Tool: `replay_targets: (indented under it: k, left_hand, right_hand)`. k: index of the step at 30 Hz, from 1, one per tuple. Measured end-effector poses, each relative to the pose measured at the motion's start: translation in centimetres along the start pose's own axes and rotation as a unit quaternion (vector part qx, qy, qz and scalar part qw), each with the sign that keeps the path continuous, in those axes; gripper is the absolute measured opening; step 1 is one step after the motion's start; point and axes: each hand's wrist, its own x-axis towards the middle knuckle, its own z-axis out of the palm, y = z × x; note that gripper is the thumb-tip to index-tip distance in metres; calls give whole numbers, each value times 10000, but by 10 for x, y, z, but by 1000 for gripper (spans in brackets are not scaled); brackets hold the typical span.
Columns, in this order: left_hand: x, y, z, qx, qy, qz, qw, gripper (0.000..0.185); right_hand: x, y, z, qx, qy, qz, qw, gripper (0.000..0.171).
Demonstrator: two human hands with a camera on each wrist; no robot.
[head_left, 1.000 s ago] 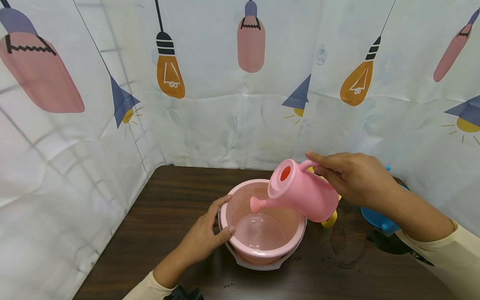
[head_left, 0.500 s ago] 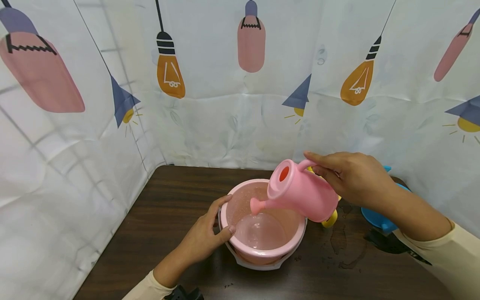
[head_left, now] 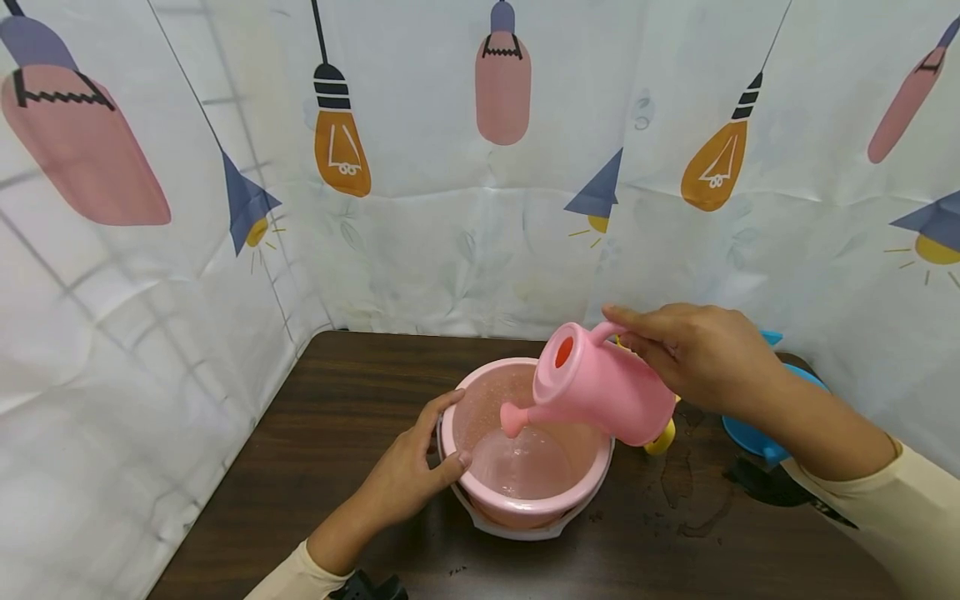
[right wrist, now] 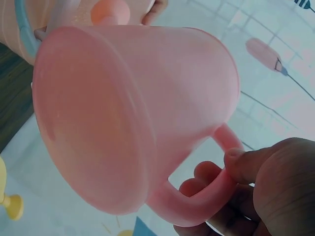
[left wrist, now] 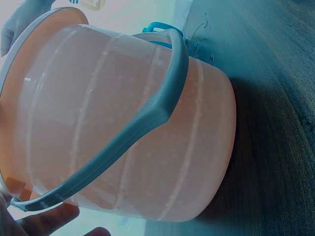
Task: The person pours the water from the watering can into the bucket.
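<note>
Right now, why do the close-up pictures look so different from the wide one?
Head view: sharp, evenly lit, curved at the edges. Left wrist view: bluish cast, the pink bucket fills it at a tilt. Right wrist view: the pink watering can looms close, soft, backlit.

A dark wooden table (head_left: 352, 417) stands against white curtains (head_left: 465, 242) printed with lightbulbs

The head view looks forward and down from above at a dark surface (head_left: 337, 433), while the left wrist view sits very close beside a pink bucket (left wrist: 123, 132) and the right wrist view looks up under a pink watering can (right wrist: 123, 113), both shared with the head view.
</note>
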Motion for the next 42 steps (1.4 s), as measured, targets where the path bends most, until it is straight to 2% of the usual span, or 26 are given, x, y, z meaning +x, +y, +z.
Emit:
replay_targets:
  k: [5,17,26,42]
  left_hand:
    - [0,0,0,-1,11,39,10000,72]
    - [0,0,1,38,27,24,10000,72]
    - [0,-3,1,44,5,158,9999,71]
    - [0,-3,1,32,-4,70,10000,71]
  right_hand:
    - [2,-2,1,37,170,-174,9997,47]
    - [7,-9,2,84,78,-231,9997,44]
    - [10,-15,0,50,-292,-6,9996,44]
    - [17,-23,0,51,-603,79,9981,41]
